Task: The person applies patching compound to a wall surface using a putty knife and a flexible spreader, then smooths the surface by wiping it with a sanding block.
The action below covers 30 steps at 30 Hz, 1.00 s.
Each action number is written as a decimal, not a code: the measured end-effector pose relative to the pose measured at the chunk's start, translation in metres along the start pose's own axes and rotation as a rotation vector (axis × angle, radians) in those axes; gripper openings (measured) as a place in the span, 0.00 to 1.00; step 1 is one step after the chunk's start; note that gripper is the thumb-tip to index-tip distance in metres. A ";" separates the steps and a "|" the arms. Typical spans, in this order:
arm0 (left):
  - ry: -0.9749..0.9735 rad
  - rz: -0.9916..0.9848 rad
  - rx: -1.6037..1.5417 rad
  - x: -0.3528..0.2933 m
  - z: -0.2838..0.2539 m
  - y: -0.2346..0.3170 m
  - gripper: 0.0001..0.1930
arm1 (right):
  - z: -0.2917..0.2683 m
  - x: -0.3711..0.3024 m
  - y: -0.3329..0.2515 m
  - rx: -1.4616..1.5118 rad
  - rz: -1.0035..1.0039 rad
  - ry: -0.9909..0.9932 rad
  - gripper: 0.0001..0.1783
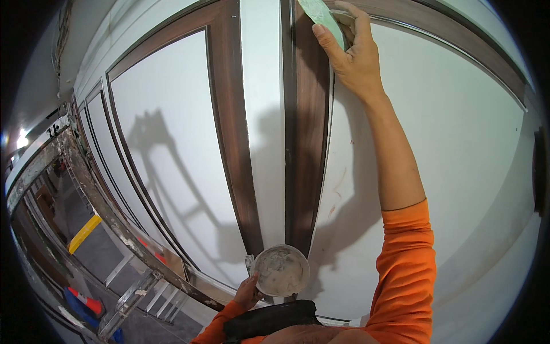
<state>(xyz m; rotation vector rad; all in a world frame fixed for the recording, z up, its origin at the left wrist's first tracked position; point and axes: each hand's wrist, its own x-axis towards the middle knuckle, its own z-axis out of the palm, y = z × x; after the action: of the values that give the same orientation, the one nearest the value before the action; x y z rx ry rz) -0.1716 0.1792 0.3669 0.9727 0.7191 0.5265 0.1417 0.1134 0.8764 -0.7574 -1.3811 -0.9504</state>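
Left side is busy: a paint-splattered rail [130, 238] curves down from the upper left toward my left sleeve [220, 325], between me and the floor [109, 252]. Past it, low down: metal ladder-like frame [127, 301], yellow bar [85, 234], red-and-white cone [89, 303], something blue [82, 309] next to the cone. Bright lamp [22, 141] at far left. Ahead: left white panel [172, 97] in brown trim [226, 109], then a brown upright [307, 132], then right white panel [452, 109] with faint reddish smudges [338, 192]. Shadows fall on both panels; my right forearm [398, 155] crosses the right one and blocks part of it. Black strap or pouch [272, 319] at my chest, just under the tub. Round tub [307, 276] of grey-beige paste [281, 270] is low at centre, mouth toward me; left hand [247, 295] grips its left side, a small grey piece [249, 262] sticking up beside the rim. Right hand [358, 60] is high up by the brown upright, thumb and fingers closed around a pale green flat tool [323, 20]. Probably a scraper, but the top edge cuts it off. Tool and tub well apart.
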 end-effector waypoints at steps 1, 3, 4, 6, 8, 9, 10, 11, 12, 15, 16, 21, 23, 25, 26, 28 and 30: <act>-0.011 -0.055 -0.045 -0.001 0.000 0.002 0.28 | -0.002 0.002 -0.002 0.004 0.028 -0.015 0.32; -0.007 -0.056 -0.076 0.001 0.001 0.001 0.28 | -0.004 0.004 -0.002 0.021 0.040 -0.025 0.33; -0.005 -0.056 -0.093 0.001 0.003 0.001 0.28 | -0.003 0.005 0.001 0.035 0.023 -0.021 0.33; 0.008 -0.060 -0.086 -0.003 0.008 0.005 0.28 | -0.003 0.008 0.002 -0.006 -0.008 -0.022 0.33; 0.025 -0.059 -0.069 -0.004 0.007 0.006 0.27 | -0.002 0.010 -0.001 -0.111 -0.031 -0.026 0.33; 0.032 -0.057 -0.057 -0.002 0.005 0.003 0.27 | -0.002 0.011 -0.001 -0.104 -0.024 -0.036 0.33; 0.039 -0.057 -0.046 -0.001 0.003 0.001 0.27 | -0.001 0.012 -0.001 -0.097 -0.015 -0.049 0.33; 0.027 -0.049 -0.053 -0.002 0.003 0.000 0.27 | 0.000 0.013 0.000 -0.091 -0.007 -0.061 0.33; 0.015 -0.041 -0.059 -0.003 0.003 0.001 0.26 | 0.002 0.014 -0.002 -0.046 0.013 -0.060 0.33; -0.029 -0.014 -0.027 -0.008 0.005 0.006 0.26 | -0.001 0.015 0.000 0.133 0.072 -0.030 0.33; -0.044 0.000 -0.011 -0.009 0.005 0.007 0.26 | -0.005 0.016 0.004 0.232 0.088 -0.006 0.33; -0.048 -0.010 -0.114 -0.002 -0.009 -0.004 0.24 | -0.047 0.006 -0.007 0.229 0.280 0.035 0.26; -0.030 -0.009 -0.094 0.000 -0.002 -0.002 0.25 | -0.072 0.000 0.008 0.071 0.106 -0.006 0.22; 0.016 -0.031 -0.106 -0.002 0.004 0.000 0.24 | -0.090 -0.004 0.008 -0.036 0.074 -0.096 0.24; 0.007 -0.032 -0.121 -0.001 0.003 -0.001 0.23 | -0.093 -0.002 0.009 -0.109 0.038 -0.131 0.24; -0.012 -0.037 -0.150 0.001 -0.006 -0.003 0.20 | -0.096 0.001 0.009 -0.256 -0.034 -0.201 0.23; -0.004 -0.028 -0.146 0.002 -0.009 -0.007 0.22 | -0.099 0.006 0.009 -0.434 -0.151 -0.296 0.24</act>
<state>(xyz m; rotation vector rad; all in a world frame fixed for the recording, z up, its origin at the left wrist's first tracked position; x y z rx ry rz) -0.1766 0.1825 0.3567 0.8263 0.6805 0.5450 0.1941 0.0287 0.8765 -1.1679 -1.5214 -1.3205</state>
